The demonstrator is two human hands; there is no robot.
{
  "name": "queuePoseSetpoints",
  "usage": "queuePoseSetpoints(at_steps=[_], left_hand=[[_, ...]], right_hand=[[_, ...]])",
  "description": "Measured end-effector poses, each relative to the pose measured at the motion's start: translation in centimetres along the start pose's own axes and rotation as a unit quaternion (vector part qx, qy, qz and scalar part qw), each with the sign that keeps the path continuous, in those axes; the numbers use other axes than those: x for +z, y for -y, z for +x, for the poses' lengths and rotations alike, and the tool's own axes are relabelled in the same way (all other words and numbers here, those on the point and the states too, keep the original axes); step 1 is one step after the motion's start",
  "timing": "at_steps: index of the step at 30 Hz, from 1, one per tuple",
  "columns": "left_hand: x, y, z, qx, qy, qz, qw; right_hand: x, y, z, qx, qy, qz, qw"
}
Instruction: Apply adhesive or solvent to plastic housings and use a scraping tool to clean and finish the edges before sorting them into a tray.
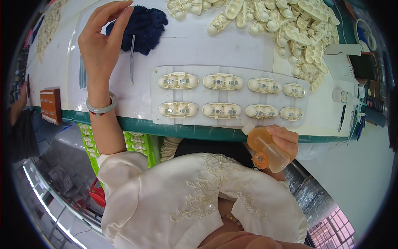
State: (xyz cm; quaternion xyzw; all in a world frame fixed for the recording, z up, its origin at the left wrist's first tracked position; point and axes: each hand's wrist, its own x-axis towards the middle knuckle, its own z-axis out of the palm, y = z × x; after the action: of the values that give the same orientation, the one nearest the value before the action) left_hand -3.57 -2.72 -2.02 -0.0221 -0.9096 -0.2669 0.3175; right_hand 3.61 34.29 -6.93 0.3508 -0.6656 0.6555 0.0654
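Observation:
My right hand (285, 142) is wrapped round a translucent squeeze bottle (265, 145) of amber liquid, tilted at the table's front edge. The bottle's pale nozzle points toward the lower row on a white tray (199, 96). Several oval cream plastic housings (222, 110) sit there in two rows, with small silver pieces inside. My left hand (103, 37) is raised at the far left, thumb and fingertips pinched together; whatever they hold, if anything, I cannot make out. Beyond its fingers lies a dark blue fluffy cloth (145, 29). A thin grey rod (132, 62) rests against the cloth.
A large heap of cream plastic housings (286, 20) covers the back right. A phone (365, 66), a small clear bottle (342, 96) and a pen (342, 118) lie on the right. Left stands a brown box (50, 105). Bright green trays (92, 147) sit below the table's green edge.

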Motion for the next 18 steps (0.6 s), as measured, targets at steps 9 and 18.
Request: queuePoseSetpoints(at_steps=[9,18], left_hand=[[0.3,-0.3,0.1,-0.016,0.003,-0.007,1.000],[0.4,0.6,0.1,0.010,-0.011,-0.017,1.000]], right_hand=[[-0.1,-0.3,-0.1,-0.033,-0.044,0.005,0.998],[-2.5,-0.1,-1.5,-0.037,-0.035,-0.017,0.999]])
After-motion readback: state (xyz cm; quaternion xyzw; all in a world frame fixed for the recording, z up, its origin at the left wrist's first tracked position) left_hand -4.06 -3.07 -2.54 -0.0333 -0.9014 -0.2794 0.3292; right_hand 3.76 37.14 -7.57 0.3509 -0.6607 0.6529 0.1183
